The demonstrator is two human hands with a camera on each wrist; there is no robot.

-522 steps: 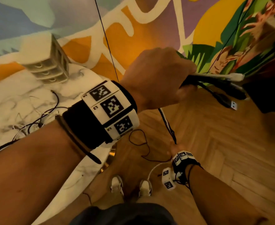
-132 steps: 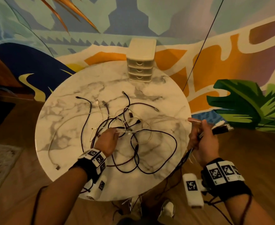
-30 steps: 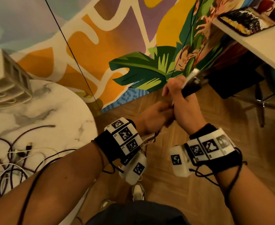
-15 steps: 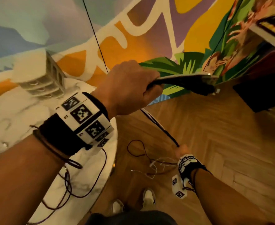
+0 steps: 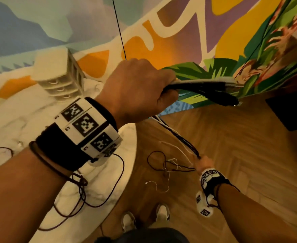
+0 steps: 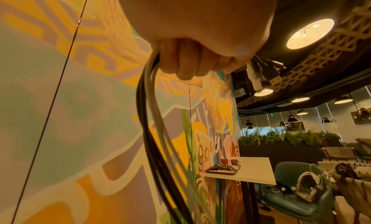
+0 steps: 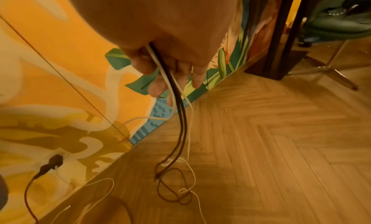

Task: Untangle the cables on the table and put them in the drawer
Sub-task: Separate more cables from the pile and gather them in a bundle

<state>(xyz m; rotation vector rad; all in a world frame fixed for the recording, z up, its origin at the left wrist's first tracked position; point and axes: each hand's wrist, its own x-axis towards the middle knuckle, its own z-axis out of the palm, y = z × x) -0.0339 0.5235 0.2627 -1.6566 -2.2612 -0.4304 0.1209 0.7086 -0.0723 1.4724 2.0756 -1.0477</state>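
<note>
L hand point(image 5: 137, 90) is clenched round the plug end of the cable bundle point(image 5: 205, 86), held high w/ plugs poking out to the right; R hand point(image 5: 203, 163) is low near the floor, fingers loosely closed round the same strands, black and white. A sec ago both hands were together at the plugs; half a sec ago R was already down the bundle, and it's now a bit further along; I'd say it's combing the strands straight, so drawer step is still to come. Loose ends point(image 5: 163, 165) trail looped on the wood floor; more cables point(image 5: 98, 199) remain on the marble table point(image 5: 12, 116) w/ the drawer unit point(image 5: 60, 76) at its far side. L wrist view alone shows the USB plugs point(image 6: 265, 71) fanned out; R wrist view shows a knot-like loop point(image 7: 176, 189) on the floor, unclear from the head cam.
</note>
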